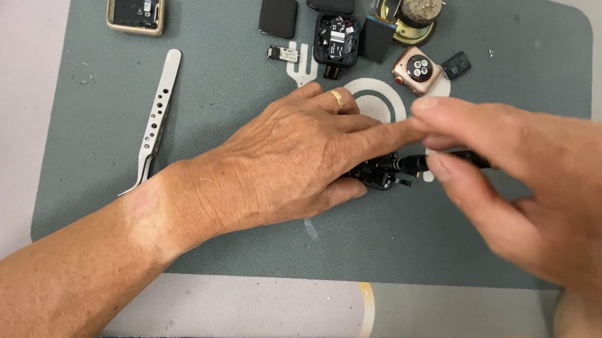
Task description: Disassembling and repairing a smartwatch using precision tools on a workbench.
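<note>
Head view: tool (456, 159), seemingly left-pointing crosswise.

a small repair bench for watches and small electronics. a grey work mat (109, 144) covers the table across most of the frame, steel tweezers (155, 124) lie at upper left, and opened square watch cases (136, 11) with loose black screens (278, 15) sit along the top.

Left hand (292, 164) pins a small black watch body (377, 173) while right hand (557, 191) grips a dark tool (456, 158).
</note>
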